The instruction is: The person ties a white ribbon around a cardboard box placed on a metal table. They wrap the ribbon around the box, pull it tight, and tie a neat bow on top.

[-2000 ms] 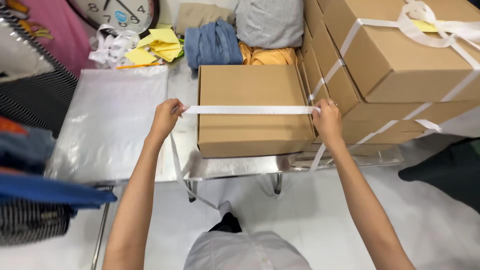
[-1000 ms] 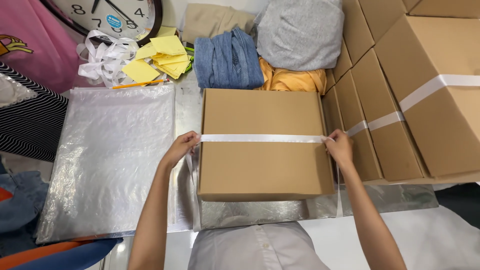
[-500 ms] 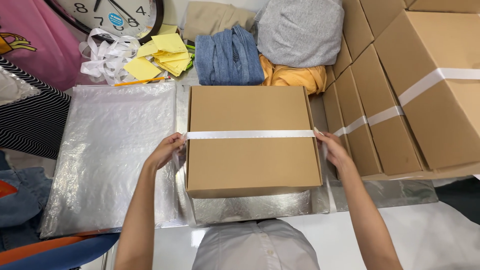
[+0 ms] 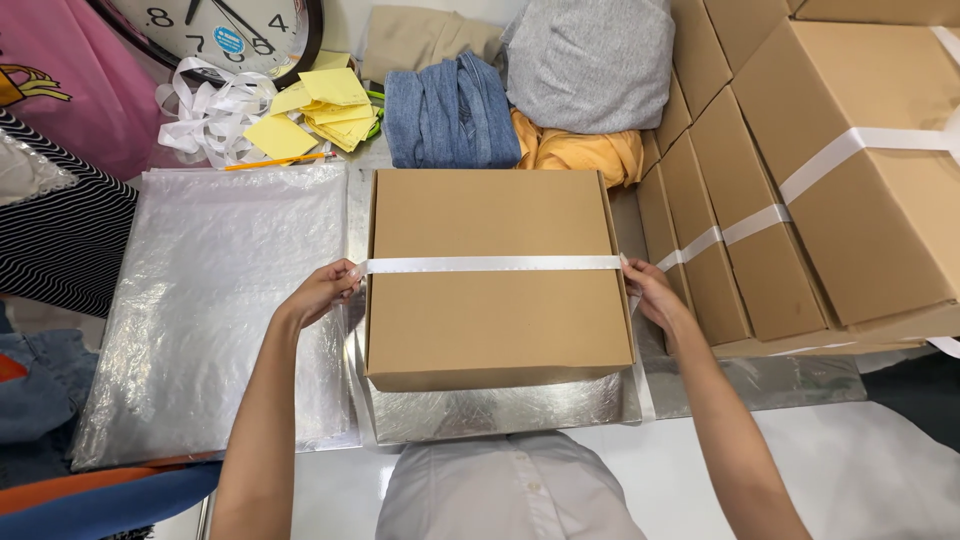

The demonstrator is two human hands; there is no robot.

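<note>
**So the ribbon's flat across the box now**

Basically the box point(image 4: 497, 280) has stopped moving around. A second ago it sat a bit further right and the camera was still swinging; two seconds ago the person was reaching well forward over it with the ribbon point(image 4: 490, 264) stretched between both hands. Now the box sits square in front of the person on the silver padded sheet point(image 4: 500, 415), and the ribbon runs straight across the lid from the box's left edge to its right edge, a little above the middle.

Left hand point(image 4: 322, 292) is at the box's left edge, fingers pinched shut on the ribbon end right where it bends over the corner. Right hand point(image 4: 650, 292) is at the box's right edge, fingers pressing the ribbon down the side; whether it's a real pinch or just a press, can't tell from this angle. The hands are apart by the box's full width.

What that means, judging from how it lies: the band looks placed and pulled taut, no slack or twist on top, so the positioning part seems done and the ends are what's left.

Around the box: right of it, a row of boxes point(image 4: 800, 200) already wearing the same white band. Behind it, folded clothes point(image 4: 455, 110). Left of it, another silver mailer point(image 4: 215, 300), and behind that some yellow notes point(image 4: 315, 105) and loose ribbon point(image 4: 205, 110).
</note>
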